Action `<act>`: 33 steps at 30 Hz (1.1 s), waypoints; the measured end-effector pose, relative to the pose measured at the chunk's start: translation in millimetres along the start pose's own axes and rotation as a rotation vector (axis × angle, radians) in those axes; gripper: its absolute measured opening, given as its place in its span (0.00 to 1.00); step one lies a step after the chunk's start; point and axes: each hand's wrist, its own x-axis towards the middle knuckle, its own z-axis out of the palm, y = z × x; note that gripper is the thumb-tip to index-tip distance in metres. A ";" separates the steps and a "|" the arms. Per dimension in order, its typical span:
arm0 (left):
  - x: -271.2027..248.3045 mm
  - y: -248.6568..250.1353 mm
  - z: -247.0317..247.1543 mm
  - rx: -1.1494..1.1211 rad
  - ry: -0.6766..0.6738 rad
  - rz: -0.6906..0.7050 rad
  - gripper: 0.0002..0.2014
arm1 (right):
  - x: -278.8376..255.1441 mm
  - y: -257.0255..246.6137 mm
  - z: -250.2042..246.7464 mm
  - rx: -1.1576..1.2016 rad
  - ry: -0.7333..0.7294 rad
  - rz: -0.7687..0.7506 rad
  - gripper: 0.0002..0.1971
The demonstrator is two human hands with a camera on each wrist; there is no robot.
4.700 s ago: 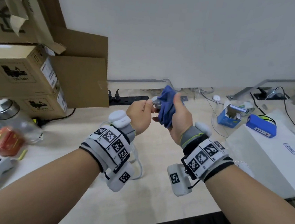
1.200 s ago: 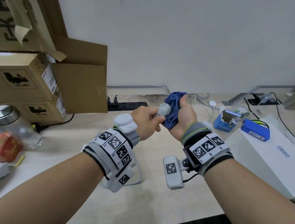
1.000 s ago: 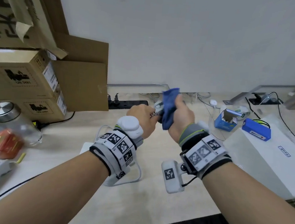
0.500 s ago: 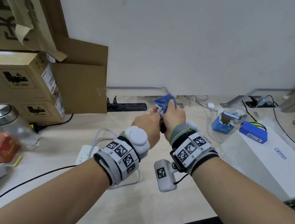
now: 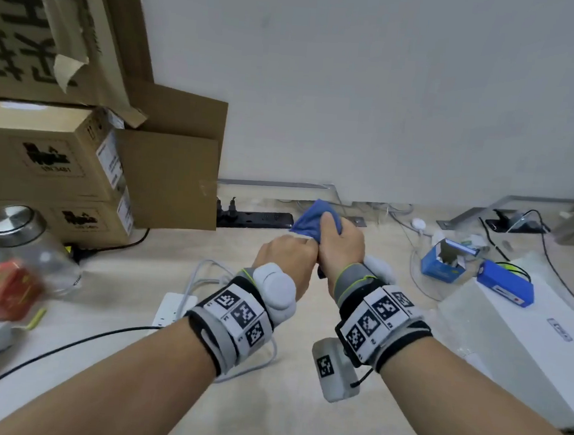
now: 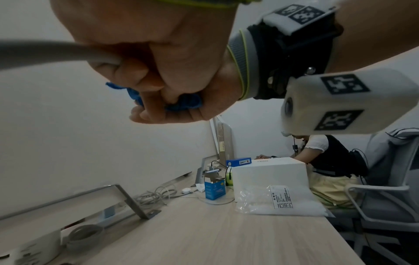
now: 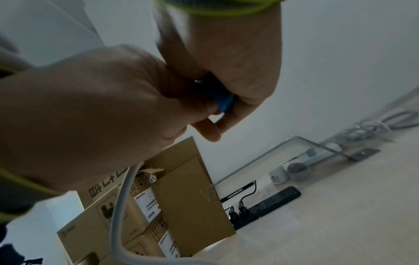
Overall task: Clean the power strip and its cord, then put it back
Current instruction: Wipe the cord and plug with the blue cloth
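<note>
The white power strip lies on the desk, left of my left wrist. Its white cord loops up off the desk into my left hand, which grips it in a fist. In the right wrist view the cord hangs down from that fist. My right hand presses against the left one and grips a blue cloth bunched around the cord's end. The plug is hidden inside the cloth. From the left wrist the cord runs into the fists, with the cloth between the right hand's curled fingers.
A black power strip with plugs lies by the wall. Cardboard boxes stack at the left, with a glass jar and a red packet before them. A white box, a blue battery and a blue carton stand right. A person sits beyond.
The white plug showed between my hands a second ago; now the cloth covers it. My hands have closed together and moved slightly farther from me. The white strip has come into view.
</note>
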 end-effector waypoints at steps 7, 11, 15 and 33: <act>-8.2 -21.1 18.0 -0.245 0.106 -0.035 0.08 | 17.5 2.6 1.0 0.561 -0.083 0.528 0.20; -14.7 -31.1 28.8 -0.472 0.171 -0.132 0.12 | -0.7 8.6 4.5 0.545 -0.170 0.403 0.17; -13.9 -30.3 35.2 -0.606 0.187 -0.063 0.17 | -22.1 9.6 23.9 0.234 -0.177 0.062 0.10; -25.6 -46.9 35.0 -0.361 -0.033 -0.018 0.05 | -55.1 24.3 47.8 0.079 0.018 0.041 0.20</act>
